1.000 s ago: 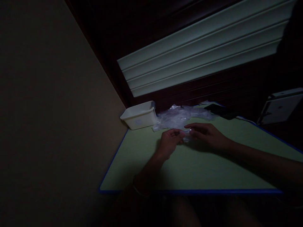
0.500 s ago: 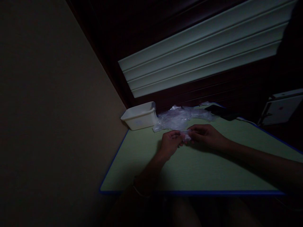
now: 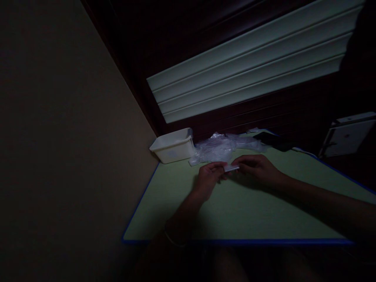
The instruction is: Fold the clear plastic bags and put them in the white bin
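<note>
Between my two hands is a small clear plastic bag (image 3: 232,168), whose contents are too dark to make out. My left hand (image 3: 208,178) pinches its left end, and my right hand (image 3: 255,167) pinches the right end, fingers closed on both sides. The bag is held just above the pale green table (image 3: 249,211). Right behind my hands lies a heap of clear plastic bags (image 3: 219,147), crumpled and shiny.
A white plastic bin (image 3: 174,150) stands at the table's back left corner, beside the wall. Some dark flat object (image 3: 276,141) lies at the back right with a pale cable (image 3: 304,151) near it. Beyond the right edge is a white boxy thing (image 3: 349,135).
The small bag has turned between my fingers: its pinkish-white crumpled face showed before, and now a flat, narrow pale strip shows. Both hands stay in nearly the same place.
</note>
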The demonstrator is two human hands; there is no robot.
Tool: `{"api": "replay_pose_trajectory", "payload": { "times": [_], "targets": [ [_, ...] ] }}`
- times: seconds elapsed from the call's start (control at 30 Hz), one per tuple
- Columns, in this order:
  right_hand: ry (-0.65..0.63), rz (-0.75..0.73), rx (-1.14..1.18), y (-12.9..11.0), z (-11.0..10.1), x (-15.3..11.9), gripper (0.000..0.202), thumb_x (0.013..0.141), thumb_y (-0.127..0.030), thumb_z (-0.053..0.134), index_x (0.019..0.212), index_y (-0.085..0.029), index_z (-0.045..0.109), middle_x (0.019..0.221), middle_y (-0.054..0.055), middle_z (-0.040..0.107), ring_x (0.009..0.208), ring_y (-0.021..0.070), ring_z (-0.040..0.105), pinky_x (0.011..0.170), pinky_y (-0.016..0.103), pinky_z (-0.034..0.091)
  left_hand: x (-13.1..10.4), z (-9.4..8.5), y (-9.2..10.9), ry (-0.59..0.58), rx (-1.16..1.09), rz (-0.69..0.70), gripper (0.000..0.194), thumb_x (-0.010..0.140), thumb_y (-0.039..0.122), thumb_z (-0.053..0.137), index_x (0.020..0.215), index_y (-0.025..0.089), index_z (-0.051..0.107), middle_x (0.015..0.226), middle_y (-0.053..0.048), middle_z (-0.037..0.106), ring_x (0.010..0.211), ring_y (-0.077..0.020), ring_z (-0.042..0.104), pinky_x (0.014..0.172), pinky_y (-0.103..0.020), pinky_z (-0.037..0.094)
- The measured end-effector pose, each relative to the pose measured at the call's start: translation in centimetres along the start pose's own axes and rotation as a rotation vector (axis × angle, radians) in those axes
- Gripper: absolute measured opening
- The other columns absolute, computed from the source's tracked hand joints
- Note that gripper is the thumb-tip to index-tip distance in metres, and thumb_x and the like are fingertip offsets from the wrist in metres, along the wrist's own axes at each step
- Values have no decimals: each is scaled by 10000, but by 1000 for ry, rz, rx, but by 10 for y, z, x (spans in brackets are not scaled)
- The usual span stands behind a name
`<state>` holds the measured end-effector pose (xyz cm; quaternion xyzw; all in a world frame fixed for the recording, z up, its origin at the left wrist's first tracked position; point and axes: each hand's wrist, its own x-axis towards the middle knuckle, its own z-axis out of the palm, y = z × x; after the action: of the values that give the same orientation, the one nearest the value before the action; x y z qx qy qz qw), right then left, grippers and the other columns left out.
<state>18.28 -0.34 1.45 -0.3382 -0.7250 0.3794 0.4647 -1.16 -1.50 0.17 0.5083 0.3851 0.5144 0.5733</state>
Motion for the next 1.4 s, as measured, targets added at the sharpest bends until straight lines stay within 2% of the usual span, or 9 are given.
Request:
{"api": "replay_pose_trajectory", "payload": {
  "times": [0.1,0.23,0.4,0.57,0.7,0.83,1.07,1.27,1.4],
  "targets": [
    [12,-73,-115,-3,-2,-2,245,800,-371,583,833,-174,725,716,45,692,636,171,615,614,291,474,1,0,0,-22,-43,-37,307,725,336,699,944,120,693,746,-69,701,603,-135,621,596,-258,431],
    [-19,-140,-181,-4,-4,-5,249,825,-345,552,855,-167,724,786,63,714,708,192,640,667,302,481,0,0,1,-43,69,-49,397,703,402,753,960,106,690,782,-91,716,616,-135,627,605,-257,433],
    [-8,-38,-112,1,-2,-4,349,864,-392,510,1037,-153,695,688,31,651,613,166,580,580,287,455,-3,5,3,20,114,-12,384,647,369,800,895,97,691,703,-80,712,545,-111,594,569,-242,419],
    [-94,35,-111,2,1,-2,355,854,-452,544,818,-142,715,693,54,657,642,171,580,600,288,452,-4,7,4,56,135,51,321,652,340,794,843,100,703,684,-74,706,550,-108,595,555,-232,421],
    [-72,90,-147,2,2,0,356,840,-450,554,743,-144,708,647,48,642,598,157,552,563,277,425,-2,7,2,87,148,43,289,651,328,791,808,101,707,648,-65,694,526,-101,583,540,-227,418],
    [-57,136,-129,3,1,0,357,825,-467,556,714,-154,689,625,36,627,572,149,538,529,266,403,-2,9,3,112,142,21,277,646,329,795,785,107,705,632,-64,689,518,-102,587,529,-223,420],
    [-103,89,-140,3,1,-1,366,866,-459,508,791,-145,681,668,34,625,601,149,534,559,268,407,-3,9,2,116,137,31,314,632,363,805,779,106,701,624,-63,681,508,-98,576,536,-228,435],
    [-113,62,-170,3,1,0,381,869,-463,497,727,-147,656,656,36,610,606,150,516,563,269,400,-2,7,-2,97,184,70,341,677,383,774,859,110,680,737,-75,687,609,-125,614,577,-240,463],
    [-148,47,-207,4,0,-2,404,887,-479,481,728,-150,654,648,32,604,592,150,517,557,267,394,-6,5,0,-29,255,169,300,787,401,680,951,151,651,943,-80,678,801,-154,631,675,-251,490]
  ]
}}
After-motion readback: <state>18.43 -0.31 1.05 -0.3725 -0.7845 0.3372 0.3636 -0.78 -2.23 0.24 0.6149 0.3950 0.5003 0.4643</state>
